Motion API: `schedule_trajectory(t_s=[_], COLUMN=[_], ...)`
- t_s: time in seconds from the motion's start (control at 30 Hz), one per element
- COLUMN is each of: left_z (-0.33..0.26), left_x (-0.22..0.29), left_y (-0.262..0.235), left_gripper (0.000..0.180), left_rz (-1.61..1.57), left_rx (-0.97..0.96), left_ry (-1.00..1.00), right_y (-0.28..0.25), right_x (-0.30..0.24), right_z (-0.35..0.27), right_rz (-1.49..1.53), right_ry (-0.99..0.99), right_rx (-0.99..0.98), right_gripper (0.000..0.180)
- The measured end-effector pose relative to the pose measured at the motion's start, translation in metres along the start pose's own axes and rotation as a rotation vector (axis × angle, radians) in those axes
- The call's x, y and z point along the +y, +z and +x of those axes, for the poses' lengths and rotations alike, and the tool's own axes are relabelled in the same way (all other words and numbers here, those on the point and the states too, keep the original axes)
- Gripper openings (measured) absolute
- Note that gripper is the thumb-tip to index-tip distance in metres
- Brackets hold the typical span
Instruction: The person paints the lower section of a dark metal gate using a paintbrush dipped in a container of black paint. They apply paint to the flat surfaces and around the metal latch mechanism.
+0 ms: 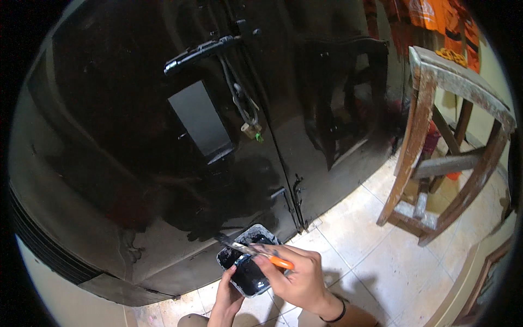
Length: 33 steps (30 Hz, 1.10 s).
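Tub holding glossy black paint, left hand gripping its side, right hand grasping orange-handled brush above it

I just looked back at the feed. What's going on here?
A person is working in front of large black doors. The left hand holds a tub with what looks like black paint in it. The right hand grips an orange-handled brush over the tub; whether the brush touches the doors is hard to tell. A worn wooden chair is off to the right.
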<state>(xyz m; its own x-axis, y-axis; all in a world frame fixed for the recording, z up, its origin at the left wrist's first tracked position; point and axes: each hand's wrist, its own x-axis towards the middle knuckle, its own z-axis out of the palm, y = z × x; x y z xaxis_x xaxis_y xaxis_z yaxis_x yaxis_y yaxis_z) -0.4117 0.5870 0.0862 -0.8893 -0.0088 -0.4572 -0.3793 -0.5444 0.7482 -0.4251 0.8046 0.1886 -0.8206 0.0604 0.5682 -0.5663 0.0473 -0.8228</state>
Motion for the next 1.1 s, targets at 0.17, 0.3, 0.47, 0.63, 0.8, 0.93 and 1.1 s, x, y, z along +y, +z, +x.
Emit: schedule_trajectory(t_s=[0.17, 0.3, 0.47, 0.63, 0.8, 0.93, 1.1], left_z=[-0.002, 0.016, 0.041, 0.089, 0.085, 0.103, 0.100], left_x=[-0.002, -0.022, -0.041, -0.102, -0.169, -0.211, -0.198], left_y=[0.028, 0.035, 0.089, 0.103, 0.095, 0.066, 0.037], left_gripper=[0.053, 0.057, 0.055, 0.061, 0.056, 0.052, 0.062], left_rz=[0.030, 0.011, -0.049, -0.088, 0.072, 0.007, -0.010], left_rx=[0.051, -0.006, -0.163, -0.289, -0.291, -0.300, -0.155], left_ry=[-0.012, -0.073, -0.052, -0.200, -0.215, -0.214, -0.164], right_y=[-0.022, -0.039, -0.082, -0.117, -0.132, -0.123, -0.105], right_x=[0.023, 0.030, 0.042, 0.016, 0.049, 0.087, 0.125], right_z=[-0.002, 0.001, -0.020, -0.022, -0.070, -0.111, -0.135], right_rz=[0.104, 0.046, 0.041, -0.340, -0.477, -0.480, -0.466], right_ry=[0.168, 0.193, 0.069, 0.120, 0.293, 0.368, 0.485], right_rx=[0.175, 0.210, 0.520, 0.707, 0.584, 0.490, 0.489], right_gripper=[0.018, 0.033, 0.037, 0.049, 0.043, 0.033, 0.029])
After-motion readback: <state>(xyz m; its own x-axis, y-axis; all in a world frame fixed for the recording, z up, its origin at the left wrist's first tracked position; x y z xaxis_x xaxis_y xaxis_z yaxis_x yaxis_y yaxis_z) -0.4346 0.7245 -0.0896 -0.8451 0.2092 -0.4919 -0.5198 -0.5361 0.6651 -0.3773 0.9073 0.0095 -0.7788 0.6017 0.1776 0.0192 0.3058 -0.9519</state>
